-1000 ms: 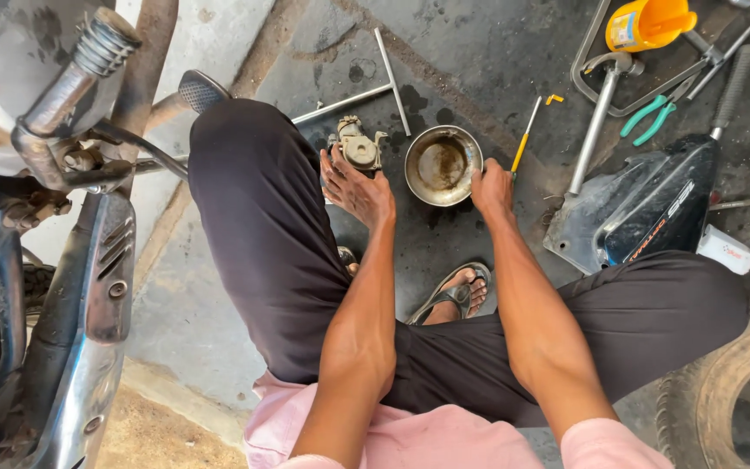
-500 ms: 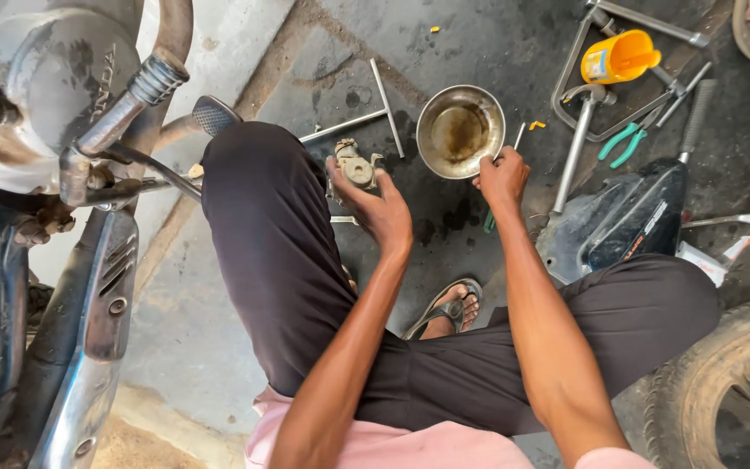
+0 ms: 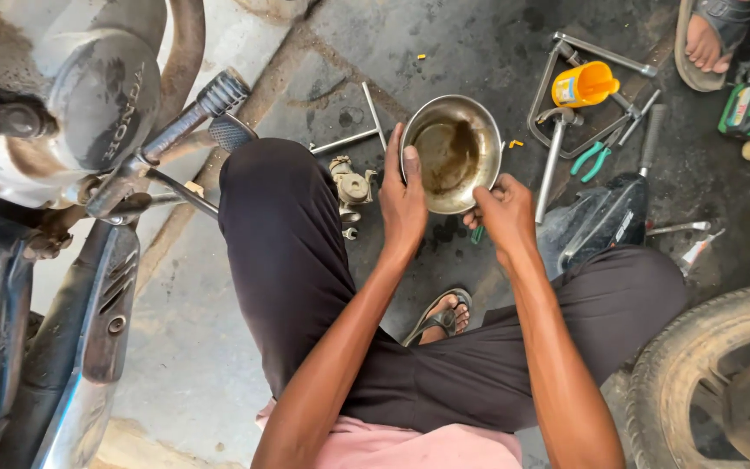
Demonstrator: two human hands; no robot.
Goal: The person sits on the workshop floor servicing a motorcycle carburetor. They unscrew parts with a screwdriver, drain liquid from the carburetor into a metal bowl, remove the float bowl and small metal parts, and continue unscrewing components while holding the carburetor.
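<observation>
A round steel bowl (image 3: 450, 101) with a film of dirty brown liquid sits low over the oily floor in front of me. My left hand (image 3: 403, 201) grips its left rim, fingers pointing up along the edge. My right hand (image 3: 505, 214) is curled on the lower right rim, thumb on top. A small green-handled tool (image 3: 477, 234) shows just under that hand; whether it is held I cannot tell. A small grimy carburettor (image 3: 351, 189) lies on the floor just left of my left hand, beside my black-trousered knee.
A motorcycle engine (image 3: 88, 95) and kick lever (image 3: 193, 117) fill the left. A T-shaped wrench (image 3: 366, 122), yellow jug (image 3: 583, 84), teal pliers (image 3: 596, 156) and black panel (image 3: 605, 217) lie around. A tyre (image 3: 696, 373) is at bottom right, another person's sandalled foot (image 3: 709, 39) at top right.
My left hand left the carburettor and took the bowl's left rim; my right hand closed on its right rim. The view has drifted, so the bowl sits more central.
</observation>
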